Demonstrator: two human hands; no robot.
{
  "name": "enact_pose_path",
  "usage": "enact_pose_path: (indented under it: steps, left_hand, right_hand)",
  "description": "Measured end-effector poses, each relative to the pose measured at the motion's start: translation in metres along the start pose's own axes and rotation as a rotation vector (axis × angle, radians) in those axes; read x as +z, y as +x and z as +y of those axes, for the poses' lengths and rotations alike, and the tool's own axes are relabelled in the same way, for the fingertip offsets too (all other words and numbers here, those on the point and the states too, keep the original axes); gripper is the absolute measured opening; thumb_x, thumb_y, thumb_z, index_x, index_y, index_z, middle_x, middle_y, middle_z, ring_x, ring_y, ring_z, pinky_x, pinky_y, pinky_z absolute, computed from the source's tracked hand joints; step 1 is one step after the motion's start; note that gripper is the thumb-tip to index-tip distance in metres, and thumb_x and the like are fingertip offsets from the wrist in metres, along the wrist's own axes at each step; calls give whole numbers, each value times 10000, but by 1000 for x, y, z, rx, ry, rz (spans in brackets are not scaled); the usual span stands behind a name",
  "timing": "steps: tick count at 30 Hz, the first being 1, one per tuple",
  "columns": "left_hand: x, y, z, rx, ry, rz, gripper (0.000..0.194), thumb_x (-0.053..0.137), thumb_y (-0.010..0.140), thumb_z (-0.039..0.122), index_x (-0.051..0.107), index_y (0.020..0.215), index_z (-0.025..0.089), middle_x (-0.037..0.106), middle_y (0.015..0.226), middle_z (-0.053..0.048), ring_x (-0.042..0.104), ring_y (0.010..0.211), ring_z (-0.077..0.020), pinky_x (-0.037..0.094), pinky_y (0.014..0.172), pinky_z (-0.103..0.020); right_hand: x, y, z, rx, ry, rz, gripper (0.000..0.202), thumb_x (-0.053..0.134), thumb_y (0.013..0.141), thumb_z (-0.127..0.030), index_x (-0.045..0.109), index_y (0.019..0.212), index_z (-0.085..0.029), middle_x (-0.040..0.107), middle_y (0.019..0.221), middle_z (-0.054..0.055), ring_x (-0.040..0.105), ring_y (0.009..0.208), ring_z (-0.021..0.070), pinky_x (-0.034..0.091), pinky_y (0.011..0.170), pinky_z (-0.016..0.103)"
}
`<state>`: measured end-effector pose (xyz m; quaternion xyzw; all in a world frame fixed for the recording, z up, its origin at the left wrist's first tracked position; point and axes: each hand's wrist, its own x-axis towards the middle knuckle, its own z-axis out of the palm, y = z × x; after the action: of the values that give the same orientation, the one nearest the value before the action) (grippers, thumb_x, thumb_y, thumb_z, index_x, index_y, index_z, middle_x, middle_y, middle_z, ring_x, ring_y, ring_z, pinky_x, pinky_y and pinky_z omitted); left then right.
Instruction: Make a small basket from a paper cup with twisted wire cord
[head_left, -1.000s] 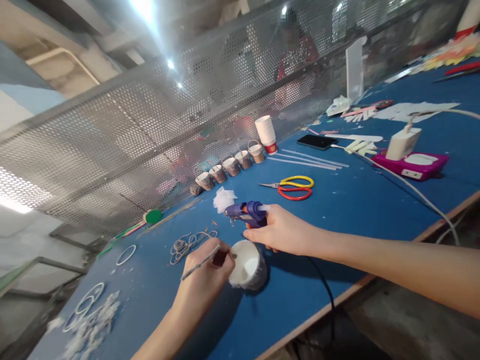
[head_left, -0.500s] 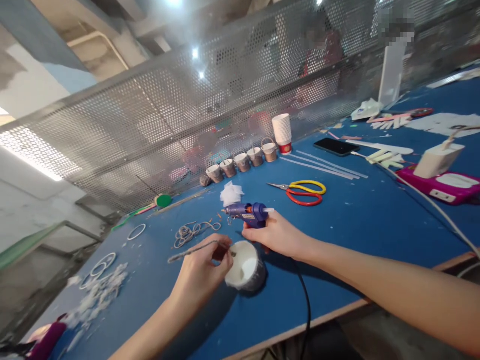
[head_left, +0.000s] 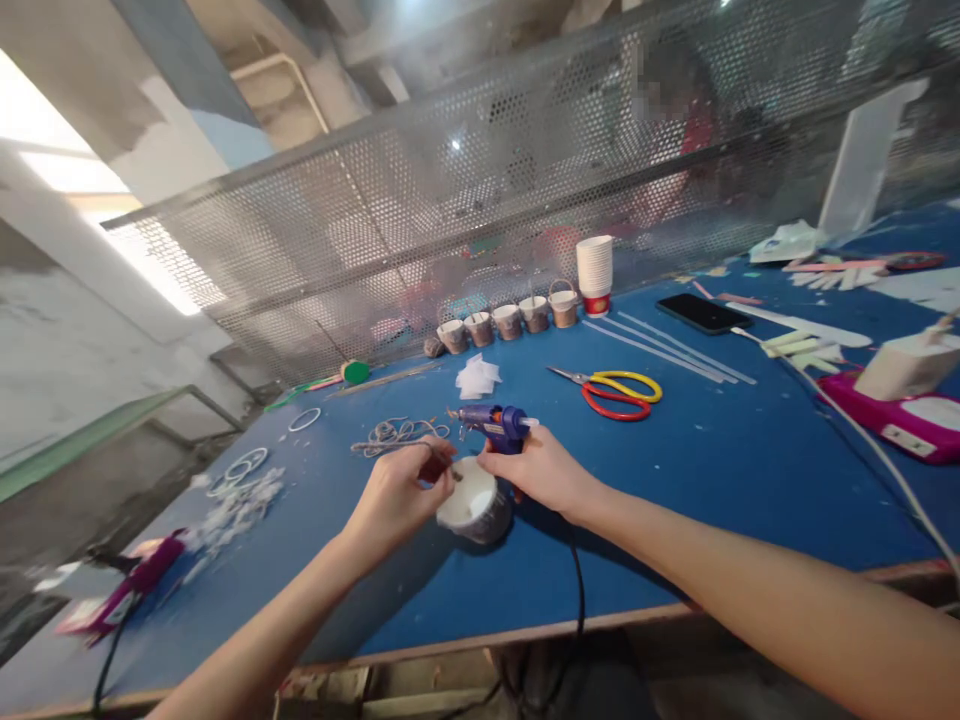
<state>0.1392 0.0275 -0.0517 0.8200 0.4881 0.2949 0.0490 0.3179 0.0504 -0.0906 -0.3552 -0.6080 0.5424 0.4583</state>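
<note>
Near the center of the frame, the left hand (head_left: 401,490) has its fingertips pinched together on a piece of cord (head_left: 375,447) at the rim of a cup (head_left: 475,505), which sits on the blue table (head_left: 712,480) just below the middle. The right hand (head_left: 546,472) has its fingers wrapped around the handle of a glue gun (head_left: 495,423), its nozzle pointing left, above the cup. Scissors (head_left: 619,394) lie right of center; white scraps (head_left: 478,378) lie just beyond the gun, before a row of small cups (head_left: 507,322).
</note>
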Motion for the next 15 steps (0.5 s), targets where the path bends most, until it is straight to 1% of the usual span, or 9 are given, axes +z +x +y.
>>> enact_pose_path:
  steps: [3,7,12,15]
  left_hand:
    - [-1,1,-3,21,-11,-27,88,534,743,180,608,697,169,705,755,-28,598,553,-95,506,536,-200]
    - [-3,3,-4,27,-63,-80,85,537,749,188,614,726,159,704,773,-41,604,587,-99,520,578,-213]
    - [-4,5,0,-47,-98,-111,91,527,733,176,615,751,159,663,709,-12,578,580,-98,499,564,-208]
    - [-4,4,2,-59,-97,-114,111,521,716,160,615,775,157,644,699,-3,559,572,-93,483,550,-201]
  right_hand:
    - [2,-1,-1,16,14,18,50,583,713,-213,558,700,-172,478,539,-63,422,444,84,367,392,190]
    - [2,-3,-4,24,15,28,58,588,706,-221,563,691,-171,498,562,-59,424,436,79,373,396,197]
    - [3,-6,-3,24,15,20,106,584,707,-266,535,670,-179,471,556,-61,437,443,91,385,398,213]
    - [4,-6,0,19,-3,22,119,582,707,-285,530,681,-181,472,570,-57,438,446,94,388,391,217]
